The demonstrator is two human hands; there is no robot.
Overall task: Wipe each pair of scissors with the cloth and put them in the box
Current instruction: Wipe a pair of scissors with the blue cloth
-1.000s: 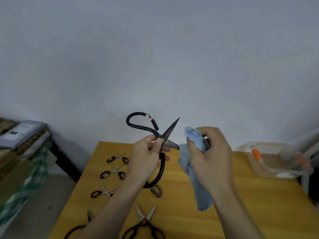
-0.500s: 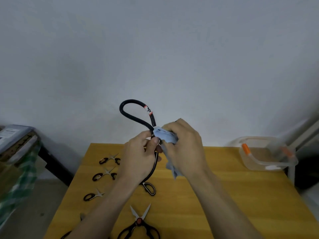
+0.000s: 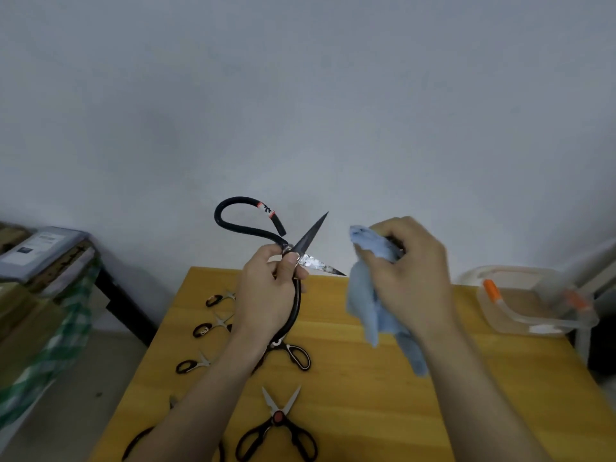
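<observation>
Left hand [image 3: 266, 288] fingers curled tight round the pivot of big black scissors [image 3: 293, 251], blades spread toward 1 and 4 o'clock, right hand [image 3: 408, 275] fingers bunched round blue cloth [image 3: 370, 295] just beside the blade tip at 3 o'clock, clear box [image 3: 533, 301] further out at 3 o'clock on yellow table [image 3: 366, 395].

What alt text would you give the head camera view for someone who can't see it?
A left hand holds large black-handled scissors open in the air, while the right hand grips a blue cloth just beside the blades. Below, more scissors lie on a yellow wooden table, with a clear plastic box at its far right.
</observation>
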